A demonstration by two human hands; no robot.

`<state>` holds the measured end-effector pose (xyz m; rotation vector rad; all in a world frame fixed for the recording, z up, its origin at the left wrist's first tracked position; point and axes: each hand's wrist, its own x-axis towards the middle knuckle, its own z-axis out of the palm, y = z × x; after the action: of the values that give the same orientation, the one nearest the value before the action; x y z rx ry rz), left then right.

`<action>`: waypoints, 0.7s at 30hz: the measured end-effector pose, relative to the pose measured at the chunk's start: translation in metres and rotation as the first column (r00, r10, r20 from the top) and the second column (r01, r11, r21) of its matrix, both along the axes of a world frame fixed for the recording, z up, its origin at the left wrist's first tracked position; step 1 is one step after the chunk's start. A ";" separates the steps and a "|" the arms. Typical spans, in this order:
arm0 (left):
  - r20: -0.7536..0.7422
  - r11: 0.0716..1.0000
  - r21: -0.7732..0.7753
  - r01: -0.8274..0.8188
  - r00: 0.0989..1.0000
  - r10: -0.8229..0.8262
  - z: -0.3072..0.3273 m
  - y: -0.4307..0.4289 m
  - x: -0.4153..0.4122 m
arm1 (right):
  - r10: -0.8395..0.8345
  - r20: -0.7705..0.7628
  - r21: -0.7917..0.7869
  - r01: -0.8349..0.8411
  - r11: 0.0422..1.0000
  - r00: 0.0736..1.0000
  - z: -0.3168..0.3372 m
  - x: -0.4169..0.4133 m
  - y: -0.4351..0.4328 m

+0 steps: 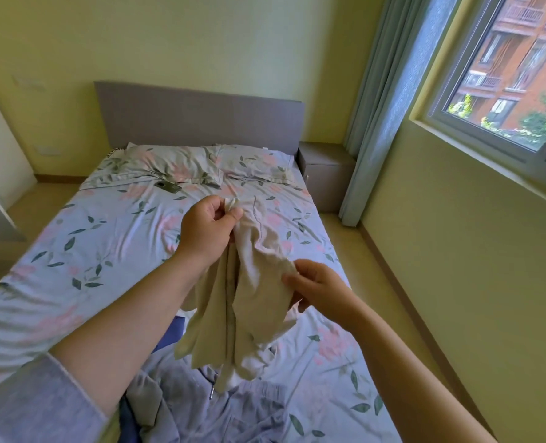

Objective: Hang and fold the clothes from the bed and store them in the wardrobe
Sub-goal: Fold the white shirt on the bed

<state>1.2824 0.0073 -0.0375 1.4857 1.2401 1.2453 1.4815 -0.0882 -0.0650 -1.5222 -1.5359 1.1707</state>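
A beige garment [252,302] is held up above the near half of the bed [89,238]. Its bunched top is pinched by the left hand [208,231], whose fingers are curled round the cloth. A side fold is pinched by the right hand [316,287]. Grey clothes [201,407] are heaped on the bed's near end, below the garment. A dark phone [168,187] lies at the bed's head, just beside the pillows [182,164]. A nightstand [326,167] stands at the right of the bed's head.

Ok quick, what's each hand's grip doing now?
Left grip: closed, pinching the top of the beige cloth.
Right grip: closed, pinching the cloth's edge.
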 end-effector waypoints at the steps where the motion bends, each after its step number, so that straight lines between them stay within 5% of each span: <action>1: 0.005 0.999 -0.033 0.003 1.000 -0.002 -0.003 0.001 -0.002 | -0.016 -0.076 0.032 0.018 0.999 0.997 0.006 -0.001 0.002; 5: 0.045 0.984 -0.176 0.034 0.999 -0.026 -0.019 -0.003 -0.013 | -0.065 -0.367 0.151 0.128 0.980 0.928 0.044 0.001 0.019; 13: -0.244 0.948 -0.197 0.249 0.924 -0.294 -0.055 -0.043 -0.025 | -0.095 -0.573 0.131 0.205 0.970 0.814 0.079 -0.020 0.047; 17: -0.167 0.849 -0.291 0.440 0.851 -0.499 -0.064 -0.060 -0.019 | -0.089 -0.656 0.158 0.251 0.955 0.749 0.100 -0.022 0.051; 21: -0.177 0.926 -0.217 0.308 0.921 -0.347 -0.069 -0.058 -0.002 | -0.077 -0.670 0.177 0.259 0.949 0.738 0.117 -0.020 0.051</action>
<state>1.2808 -0.0511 -0.1068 1.6384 1.1457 0.7434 1.4619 -0.0373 0.0516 -0.8954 -0.9870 1.1700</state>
